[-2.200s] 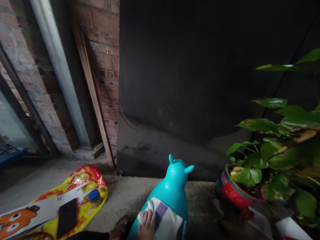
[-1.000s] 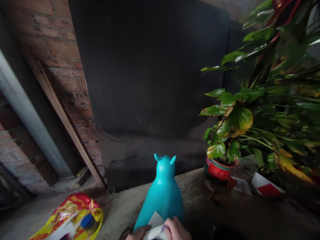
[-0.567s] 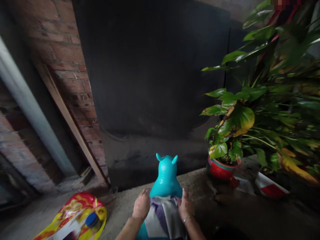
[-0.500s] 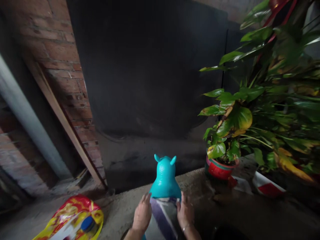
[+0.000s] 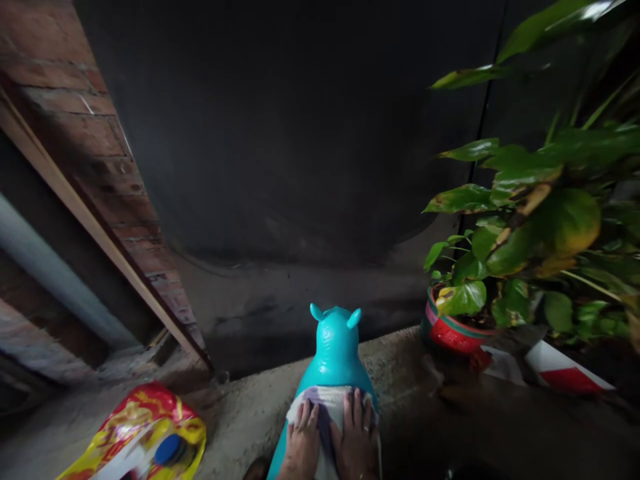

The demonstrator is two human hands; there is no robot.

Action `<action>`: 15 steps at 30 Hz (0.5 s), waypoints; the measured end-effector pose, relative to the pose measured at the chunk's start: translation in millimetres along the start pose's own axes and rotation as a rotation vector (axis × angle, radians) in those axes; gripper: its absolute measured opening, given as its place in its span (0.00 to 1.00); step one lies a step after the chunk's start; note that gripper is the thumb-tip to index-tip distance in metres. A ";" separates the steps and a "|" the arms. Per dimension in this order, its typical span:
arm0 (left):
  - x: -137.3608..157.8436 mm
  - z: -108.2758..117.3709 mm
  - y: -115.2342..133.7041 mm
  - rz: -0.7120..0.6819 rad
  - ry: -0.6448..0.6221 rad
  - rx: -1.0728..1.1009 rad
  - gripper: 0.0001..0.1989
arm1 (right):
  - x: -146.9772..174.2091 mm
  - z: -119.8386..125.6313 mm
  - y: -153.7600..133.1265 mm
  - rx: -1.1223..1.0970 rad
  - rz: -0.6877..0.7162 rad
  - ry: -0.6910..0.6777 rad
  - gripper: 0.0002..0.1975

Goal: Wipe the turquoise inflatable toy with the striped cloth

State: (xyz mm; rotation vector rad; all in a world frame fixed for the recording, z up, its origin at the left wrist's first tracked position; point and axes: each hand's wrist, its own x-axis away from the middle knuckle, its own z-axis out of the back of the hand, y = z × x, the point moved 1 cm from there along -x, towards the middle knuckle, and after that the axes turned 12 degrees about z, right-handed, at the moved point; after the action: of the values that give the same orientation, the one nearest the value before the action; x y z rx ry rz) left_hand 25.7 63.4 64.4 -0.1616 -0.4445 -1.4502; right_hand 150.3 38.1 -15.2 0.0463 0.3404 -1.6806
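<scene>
A striped cloth [image 5: 325, 407] is spread over the back of a turquoise animal toy [image 5: 336, 347], low in the middle of the view. The toy is stood on the concrete floor [image 5: 240, 413], its eared head turned away toward a dark panel [image 5: 300, 133] at the far side.

The cloth is pressed down by both hands, laid side by side and touching. The left hand [image 5: 301, 447] is flattened on the left half of the cloth, fingers stretched forward; nothing is gripped by it. The right hand [image 5: 356, 440] is flattened on the right half in the same way, fingers extended, with a ring seen on one finger.

To the near left, a red and yellow bag [image 5: 135, 433] is laid on the floor, and a blue cap [image 5: 167, 452] is seen on it. Farther left, a wooden plank [image 5: 100, 227] is leaned against a brick wall [image 5: 75, 100], and a grey pipe [image 5: 45, 273] is run beside it.

To the right, a red pot [image 5: 453, 330] is placed near the toy but apart from it, and it is overhung by a leafy plant [image 5: 540, 220]. A white and red sheet [image 5: 565, 373] is laid just beyond the pot.
</scene>
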 end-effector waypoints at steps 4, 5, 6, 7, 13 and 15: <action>-17.4 11.2 4.1 0.006 -0.054 0.011 0.35 | -16.5 -7.7 -3.6 0.019 -0.033 -0.019 0.36; -18.5 11.7 4.7 0.006 -0.054 0.018 0.35 | -17.7 -8.3 -2.9 0.027 -0.032 -0.019 0.35; -18.6 11.2 5.5 0.006 -0.056 0.022 0.35 | -17.9 -8.1 -1.7 0.036 -0.032 -0.018 0.35; -17.7 10.3 6.7 0.006 -0.053 0.021 0.34 | -17.5 -7.2 -0.4 0.045 -0.030 -0.017 0.35; 0.2 8.5 14.0 0.010 -0.047 -0.048 0.36 | -4.6 2.7 1.5 0.069 -0.013 -0.059 0.31; 11.5 10.1 9.7 -0.004 -0.054 -0.039 0.36 | 10.6 1.2 -1.3 0.081 -0.025 -0.039 0.30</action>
State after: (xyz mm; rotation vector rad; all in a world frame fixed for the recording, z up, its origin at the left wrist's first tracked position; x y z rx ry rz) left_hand 33.9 57.8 79.6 -0.2311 -0.4608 -1.4620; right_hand 147.7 27.8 -16.2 0.0693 0.2441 -1.7178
